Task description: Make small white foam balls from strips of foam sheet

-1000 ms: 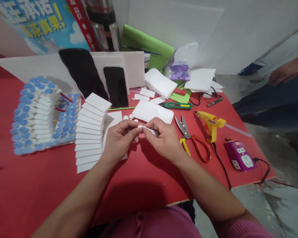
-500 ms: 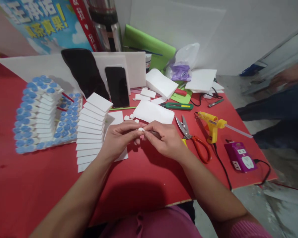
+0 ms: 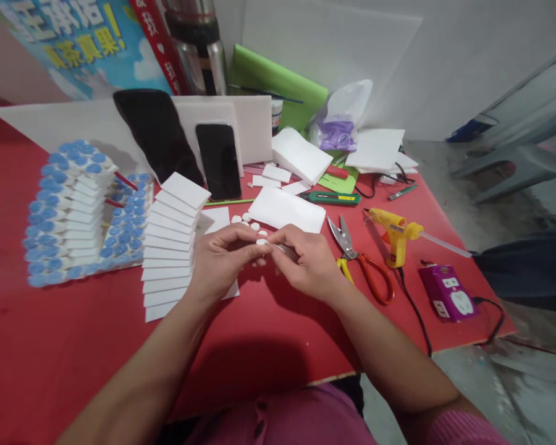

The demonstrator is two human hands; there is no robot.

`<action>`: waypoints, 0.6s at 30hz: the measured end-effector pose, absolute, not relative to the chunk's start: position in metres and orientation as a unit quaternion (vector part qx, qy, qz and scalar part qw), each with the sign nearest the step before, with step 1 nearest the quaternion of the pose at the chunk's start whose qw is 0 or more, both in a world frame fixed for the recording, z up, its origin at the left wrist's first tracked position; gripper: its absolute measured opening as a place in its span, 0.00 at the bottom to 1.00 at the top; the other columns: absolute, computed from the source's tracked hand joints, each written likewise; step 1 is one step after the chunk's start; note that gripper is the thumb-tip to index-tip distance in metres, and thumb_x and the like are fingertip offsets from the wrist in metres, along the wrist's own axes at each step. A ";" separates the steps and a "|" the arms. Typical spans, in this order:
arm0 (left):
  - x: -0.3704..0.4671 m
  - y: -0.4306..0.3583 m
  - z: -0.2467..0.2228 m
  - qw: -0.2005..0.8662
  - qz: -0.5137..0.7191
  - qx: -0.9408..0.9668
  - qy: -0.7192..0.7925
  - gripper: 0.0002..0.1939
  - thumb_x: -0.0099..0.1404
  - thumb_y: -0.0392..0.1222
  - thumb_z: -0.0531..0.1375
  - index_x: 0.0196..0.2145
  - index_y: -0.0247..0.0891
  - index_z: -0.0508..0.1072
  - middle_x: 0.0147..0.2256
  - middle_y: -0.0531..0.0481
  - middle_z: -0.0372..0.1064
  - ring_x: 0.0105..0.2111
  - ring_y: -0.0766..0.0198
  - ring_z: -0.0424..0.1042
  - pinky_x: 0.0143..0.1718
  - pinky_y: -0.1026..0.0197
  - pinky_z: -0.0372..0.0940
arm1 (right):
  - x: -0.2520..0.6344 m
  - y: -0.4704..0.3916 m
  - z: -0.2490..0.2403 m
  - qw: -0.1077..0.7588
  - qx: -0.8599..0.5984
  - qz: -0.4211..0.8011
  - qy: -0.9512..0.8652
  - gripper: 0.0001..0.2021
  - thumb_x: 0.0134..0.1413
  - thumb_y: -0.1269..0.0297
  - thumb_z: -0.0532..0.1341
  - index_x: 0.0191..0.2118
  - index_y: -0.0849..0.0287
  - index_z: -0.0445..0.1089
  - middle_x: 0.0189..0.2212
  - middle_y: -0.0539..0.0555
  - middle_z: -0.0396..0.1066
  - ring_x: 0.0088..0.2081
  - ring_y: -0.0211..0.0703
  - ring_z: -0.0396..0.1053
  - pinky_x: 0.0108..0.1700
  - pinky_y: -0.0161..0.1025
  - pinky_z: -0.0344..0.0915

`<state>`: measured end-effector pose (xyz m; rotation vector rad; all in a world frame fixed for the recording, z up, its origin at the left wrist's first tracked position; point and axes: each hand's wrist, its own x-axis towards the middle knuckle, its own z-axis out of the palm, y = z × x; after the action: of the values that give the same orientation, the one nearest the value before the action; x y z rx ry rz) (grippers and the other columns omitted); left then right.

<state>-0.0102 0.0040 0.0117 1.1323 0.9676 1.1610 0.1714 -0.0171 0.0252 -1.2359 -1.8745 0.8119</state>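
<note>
My left hand (image 3: 222,256) pinches a small white round piece (image 3: 262,242) between thumb and fingers. Right beside it, my right hand (image 3: 306,256) is closed at the same piece, with a slim greyish object (image 3: 287,250) partly hidden under its fingers. Several small white discs (image 3: 247,217) lie just beyond my fingertips. A white sheet (image 3: 287,209) is on the red table behind my hands. Left of my left hand, a fanned stack of white cards (image 3: 169,259) spreads towards me, and a model edged with blue-topped pieces (image 3: 50,210) stands farther left.
On the right are red-handled snips (image 3: 375,281), a yellow glue gun (image 3: 396,232) with a cord and a purple power socket (image 3: 449,293). Behind stand a phone (image 3: 219,162) and a thermos (image 3: 199,49); a green cutter (image 3: 333,198) lies beyond my right hand.
My fingers have shifted slightly around the white piece, and more of the small discs beyond them shows. The person at the right has moved, uncovering a grey stool.
</note>
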 end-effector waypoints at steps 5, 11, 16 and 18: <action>-0.014 0.009 0.007 0.602 0.485 0.492 0.400 0.07 0.54 0.37 0.76 0.30 0.37 0.84 0.27 0.51 0.77 0.22 0.67 0.74 0.23 0.65 0.70 | 0.174 -0.011 0.027 0.398 -0.462 0.549 -0.571 0.10 0.62 0.57 0.67 0.38 0.57 0.70 0.30 0.52 0.78 0.27 0.40 0.74 0.32 0.37 0.70; -0.021 0.012 0.006 0.569 0.487 0.523 0.407 0.05 0.54 0.35 0.75 0.30 0.39 0.85 0.32 0.49 0.79 0.25 0.69 0.72 0.24 0.67 0.67 | 0.181 0.003 0.031 0.316 -0.324 0.830 -0.327 0.19 0.67 0.47 0.62 0.49 0.59 0.69 0.34 0.57 0.80 0.31 0.48 0.81 0.33 0.45 0.80; -0.019 0.012 0.006 0.591 0.479 0.513 0.398 0.06 0.55 0.38 0.76 0.32 0.40 0.85 0.31 0.49 0.79 0.27 0.67 0.73 0.26 0.66 0.68 | 0.180 0.000 0.028 0.354 -0.336 0.784 -0.384 0.20 0.59 0.60 0.70 0.54 0.59 0.69 0.29 0.47 0.75 0.23 0.36 0.71 0.29 0.39 0.76; -0.018 0.012 0.006 0.606 0.471 0.496 0.406 0.08 0.53 0.39 0.77 0.32 0.39 0.85 0.31 0.49 0.79 0.25 0.68 0.73 0.26 0.66 0.69 | 0.178 -0.002 0.026 0.373 -0.376 0.723 -0.443 0.18 0.60 0.61 0.69 0.53 0.59 0.70 0.28 0.47 0.74 0.22 0.34 0.69 0.28 0.37 0.73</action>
<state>-0.0177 0.0121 0.0057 1.1480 0.9383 1.0896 0.1778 -0.0023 0.0260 -0.9628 -1.1354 1.8538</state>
